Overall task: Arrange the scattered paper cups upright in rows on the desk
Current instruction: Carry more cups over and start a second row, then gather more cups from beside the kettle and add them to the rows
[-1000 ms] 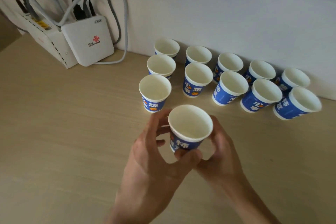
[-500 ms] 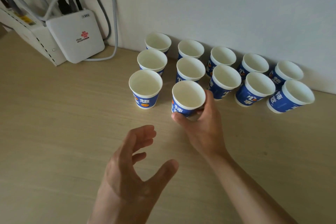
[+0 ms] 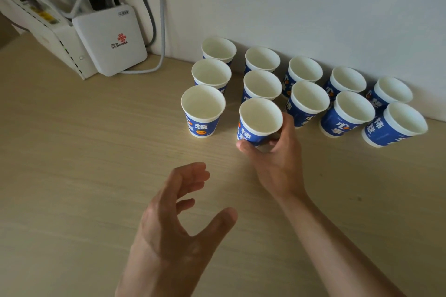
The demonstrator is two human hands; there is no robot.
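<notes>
Several blue-and-white paper cups stand upright in rows on the wooden desk (image 3: 72,164) against the white wall. My right hand (image 3: 275,159) grips one paper cup (image 3: 259,119) at its base, in the front row just right of the front-left cup (image 3: 202,109). The held cup leans slightly and I cannot tell whether it rests on the desk. The back row (image 3: 305,69) and middle row (image 3: 310,96) run off to the right. My left hand (image 3: 178,214) hovers over the desk in front, fingers spread, holding nothing.
A white router box (image 3: 109,40) leans against the wall at the back left, beside another white device (image 3: 50,38), with grey and black cables (image 3: 156,19) hanging above them. Bare desk stretches to the left and in front of the cups.
A second ago both hands held the cup near me. My right hand has carried it forward into the front row; my left hand let go and drew back, open.
</notes>
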